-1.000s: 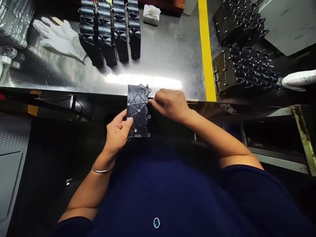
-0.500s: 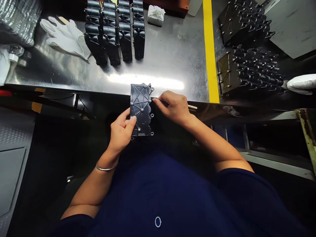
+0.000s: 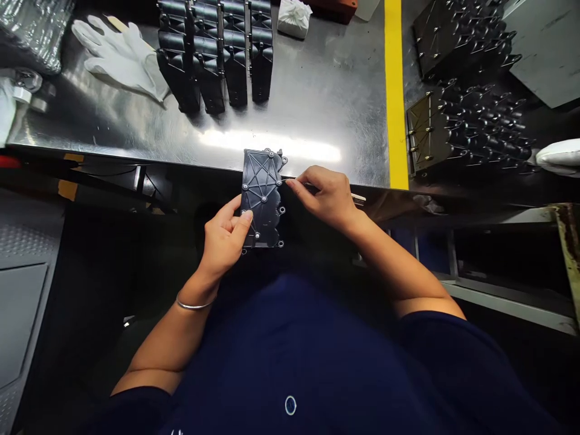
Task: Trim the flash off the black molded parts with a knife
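A black ribbed plastic plate (image 3: 261,199) with star-like ribs and small round metal-rimmed lugs along its scalloped edges stands nearly upright in the air, held just above the person's lap and in front of the table edge. The person's left hand (image 3: 223,243) grips its lower left side, with the fingers curled behind it and the thumb pressed on the ribbed face. The right hand (image 3: 327,196) comes in from the other side, its thumb and fingers drawn narrow around a thin pale stick (image 3: 357,197) whose end shows past the hand. Those fingertips (image 3: 292,182) sit just beside the plate's upper right edge. Beyond the fingers lies a brushed stainless steel table (image 3: 312,90), carrying rows of black plastic parts (image 3: 215,66) stood on edge, a pair of white gloves (image 3: 120,60) to their left, and a white cloth bundle (image 3: 293,18) past them. Right of the fingers runs a yellow stripe (image 3: 396,90), and past it sit more black ribbed parts (image 3: 475,121) in stacked rows. A silver bangle (image 3: 194,306) circles the left wrist, and a navy top (image 3: 290,362) fills the space below the hands.
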Available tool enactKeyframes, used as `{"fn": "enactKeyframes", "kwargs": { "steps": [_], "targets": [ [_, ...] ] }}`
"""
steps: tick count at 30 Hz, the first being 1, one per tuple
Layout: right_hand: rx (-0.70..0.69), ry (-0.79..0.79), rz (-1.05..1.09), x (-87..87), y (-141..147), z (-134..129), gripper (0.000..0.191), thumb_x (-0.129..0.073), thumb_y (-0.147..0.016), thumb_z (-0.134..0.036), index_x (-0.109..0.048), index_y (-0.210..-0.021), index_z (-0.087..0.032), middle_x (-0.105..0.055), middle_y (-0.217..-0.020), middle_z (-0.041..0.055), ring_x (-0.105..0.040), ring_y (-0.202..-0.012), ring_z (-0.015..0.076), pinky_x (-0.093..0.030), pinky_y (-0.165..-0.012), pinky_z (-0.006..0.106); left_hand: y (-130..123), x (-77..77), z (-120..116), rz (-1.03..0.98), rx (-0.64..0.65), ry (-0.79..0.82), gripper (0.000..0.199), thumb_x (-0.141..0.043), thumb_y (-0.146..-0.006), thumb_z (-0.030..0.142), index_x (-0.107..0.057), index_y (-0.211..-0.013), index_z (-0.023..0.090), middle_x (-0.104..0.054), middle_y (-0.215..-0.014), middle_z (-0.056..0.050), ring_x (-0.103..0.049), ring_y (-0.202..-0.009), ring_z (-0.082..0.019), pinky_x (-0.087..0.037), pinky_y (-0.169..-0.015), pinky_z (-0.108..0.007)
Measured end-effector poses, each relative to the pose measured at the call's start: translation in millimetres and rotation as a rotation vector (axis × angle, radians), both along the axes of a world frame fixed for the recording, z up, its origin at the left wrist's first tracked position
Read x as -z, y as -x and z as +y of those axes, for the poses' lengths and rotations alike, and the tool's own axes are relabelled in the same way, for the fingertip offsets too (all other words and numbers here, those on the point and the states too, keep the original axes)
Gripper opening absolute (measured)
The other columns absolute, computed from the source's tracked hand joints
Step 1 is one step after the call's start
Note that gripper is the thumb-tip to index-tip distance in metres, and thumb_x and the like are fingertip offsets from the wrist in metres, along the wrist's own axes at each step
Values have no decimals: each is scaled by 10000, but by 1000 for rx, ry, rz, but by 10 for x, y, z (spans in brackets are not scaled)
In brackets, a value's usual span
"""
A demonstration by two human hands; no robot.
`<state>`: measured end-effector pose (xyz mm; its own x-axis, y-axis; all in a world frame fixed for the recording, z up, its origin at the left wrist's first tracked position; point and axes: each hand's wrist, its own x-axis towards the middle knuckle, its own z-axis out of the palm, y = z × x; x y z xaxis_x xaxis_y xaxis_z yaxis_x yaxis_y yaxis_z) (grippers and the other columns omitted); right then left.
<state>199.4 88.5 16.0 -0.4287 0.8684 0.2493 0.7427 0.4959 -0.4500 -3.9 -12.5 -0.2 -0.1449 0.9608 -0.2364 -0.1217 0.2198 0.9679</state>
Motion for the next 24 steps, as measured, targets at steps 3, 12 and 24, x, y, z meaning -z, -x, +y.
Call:
{"fn": "enactKeyframes", "kwargs": {
  "steps": [3, 12, 24],
  "targets": [
    [5, 19, 19, -7, -6, -45, 315, -560, -927, -413, -651, -737, -178, -685, -722, 32, -565, -630, 130, -356, -596, 259, -2, -11, -3, -7, -7, 9, 616, -734, -798, 459, -634, -1306, 126, -602, -515, 35, -517, -434, -113, -427, -458, -236],
    [-8, 124, 142, -48, 69, -118, 323, -583, -915, -421, -636, -710, -178, -665, -692, 24, -559, -626, 122, -382, -596, 255, 11, -22, 23, -16, 30, 22, 628, -706, -822, 444, -599, -1346, 115, -566, -512, 36, -474, -428, -100, -381, -431, -217],
    [-183, 1391, 675, 45, -21, -324, 389, -777, -603, -476, -636, -708, -128, -512, -530, -41, -409, -454, 61, -306, -422, 197, 785, -196, -66, -285, 587, 228, 318, -738, -783, 263, -761, -1079, 147, -440, -426, 78, -361, -380, -55, -303, -385, -180]
  ]
}}
